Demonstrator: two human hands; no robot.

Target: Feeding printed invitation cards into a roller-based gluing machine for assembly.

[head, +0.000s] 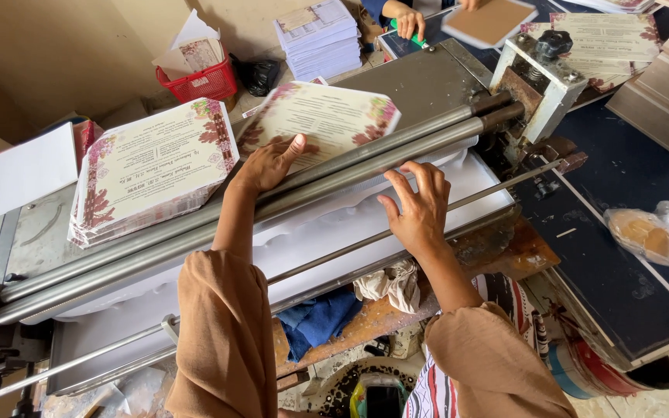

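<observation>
My left hand [269,162] rests flat on a printed card with a floral border [327,118] that lies tilted behind the two long steel rollers [195,224] of a roller machine. My right hand [418,207] hovers with fingers spread over the front roller and the white tray [327,232] below it, holding nothing. A stack of the same floral cards [152,166] sits on the machine's bed to the left of my left hand.
A red basket with papers [199,73] and a stack of white sheets [319,37] stand at the back. Another person's hand [410,22] is at the top near brown card [489,22]. A bagged bun [644,232] lies on the dark table at right.
</observation>
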